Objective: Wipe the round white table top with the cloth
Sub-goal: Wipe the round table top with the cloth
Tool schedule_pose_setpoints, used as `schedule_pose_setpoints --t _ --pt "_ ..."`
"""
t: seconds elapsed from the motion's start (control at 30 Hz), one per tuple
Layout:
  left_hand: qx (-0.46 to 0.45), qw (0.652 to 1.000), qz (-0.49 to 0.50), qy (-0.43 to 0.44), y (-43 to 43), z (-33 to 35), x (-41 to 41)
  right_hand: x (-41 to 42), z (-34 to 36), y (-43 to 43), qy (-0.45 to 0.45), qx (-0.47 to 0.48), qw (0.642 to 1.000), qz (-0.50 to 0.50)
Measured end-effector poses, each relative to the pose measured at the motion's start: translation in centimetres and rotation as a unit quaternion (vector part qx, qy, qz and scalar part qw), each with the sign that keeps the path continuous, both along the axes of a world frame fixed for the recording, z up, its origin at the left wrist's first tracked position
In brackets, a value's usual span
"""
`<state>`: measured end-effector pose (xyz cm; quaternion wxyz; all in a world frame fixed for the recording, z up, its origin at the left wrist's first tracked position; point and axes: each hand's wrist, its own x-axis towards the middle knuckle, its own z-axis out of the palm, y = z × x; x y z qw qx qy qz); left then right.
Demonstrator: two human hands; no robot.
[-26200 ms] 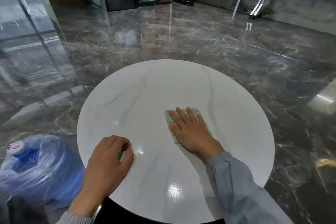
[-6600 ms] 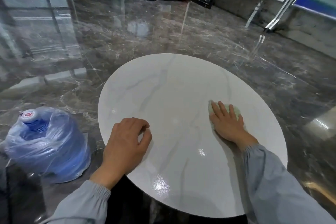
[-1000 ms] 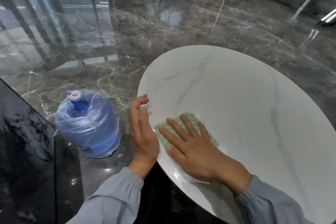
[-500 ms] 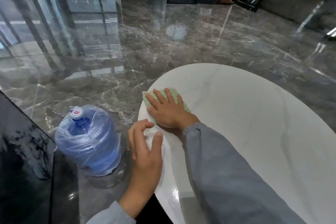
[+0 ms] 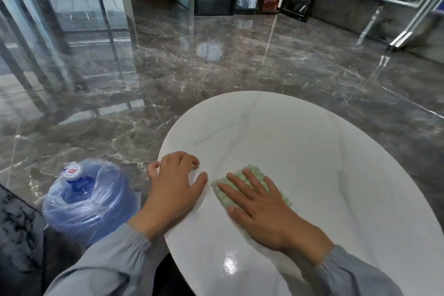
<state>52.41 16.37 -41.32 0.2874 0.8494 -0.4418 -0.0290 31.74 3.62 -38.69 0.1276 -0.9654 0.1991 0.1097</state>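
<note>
Head view showed the right hand [image 5: 264,214] lying palm down on the cloth [image 5: 254,170], its fingers straight and spread. It pressed the cloth flat onto the round white table top [image 5: 300,142] and did not clutch it. The cloth was pale green with a small check. It lay under the fingers and the front of the palm, and its edges showed past the fingertips and on the thumb side.

Just beside the right thumb, apart from the cloth, the left hand [image 5: 173,190] rested on the table top at its rim. Its thumb stretched toward the cloth, its fingers were loosely bent with the tips on the white surface, and it held nothing. The little finger reached past the rim.

Behind the right wrist, a bright spot of glare [image 5: 230,264] shone on the table top. Grey sleeves [image 5: 355,274] covered both forearms.

On the outer side of the left hand, lower than the table, a blue water bottle [image 5: 89,202] stood on the dark marble floor [image 5: 216,74]. It was wrapped in clear plastic and had a white cap [image 5: 71,172]. The glossy floor stretched well beyond both sets of fingertips.
</note>
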Motion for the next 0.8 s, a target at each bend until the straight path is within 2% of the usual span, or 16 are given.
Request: schedule_pose_setpoints --t 0.07,0.27,0.5,0.67,0.8 --pt "0.017 1.000 -0.004 0.000 -0.1 0.1 0.1 1.1 -0.2 -1.7 -0.003 0.001 1.000 -0.015" --pt "0.010 0.997 -0.006 -0.076 0.4 -0.9 -0.6 6.2 -0.3 -6.0 -0.003 0.001 0.998 -0.056" --pt "-0.007 0.997 0.009 -0.072 0.1 -1.1 -0.3 12.2 -0.5 -8.4 -0.002 0.005 0.994 -0.107" --pt "-0.015 0.997 0.006 -0.074 0.2 -1.1 -0.3 14.0 -1.6 -3.2 -0.037 0.001 0.999 -0.036" --pt "-0.017 0.998 0.009 -0.063 0.2 -0.9 -0.5 11.5 -1.5 -3.8 -0.041 0.003 0.999 -0.030"
